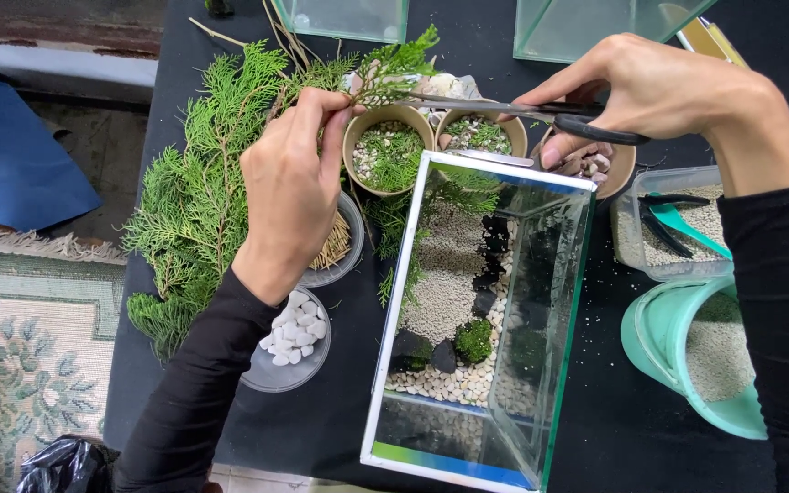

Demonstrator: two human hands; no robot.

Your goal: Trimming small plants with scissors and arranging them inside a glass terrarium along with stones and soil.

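Note:
My left hand (pixel 292 187) pinches a small green conifer sprig (pixel 396 64) above a brown paper cup of green clippings (pixel 389 155). My right hand (pixel 664 91) holds black-handled scissors (pixel 522 110), their blades reaching left to the sprig's stem. Just below stands a glass tank (pixel 486 319) with pale gravel, black stones, moss balls and small pebbles inside.
A heap of conifer branches (pixel 203 192) lies left on the black table. Round dishes hold white pebbles (pixel 294 338) and dry twigs (pixel 332 245). More paper cups (pixel 481 135), a plastic tray of sand with a teal scoop (pixel 682 224), a mint bucket of sand (pixel 696 351), and two glass tanks at the back.

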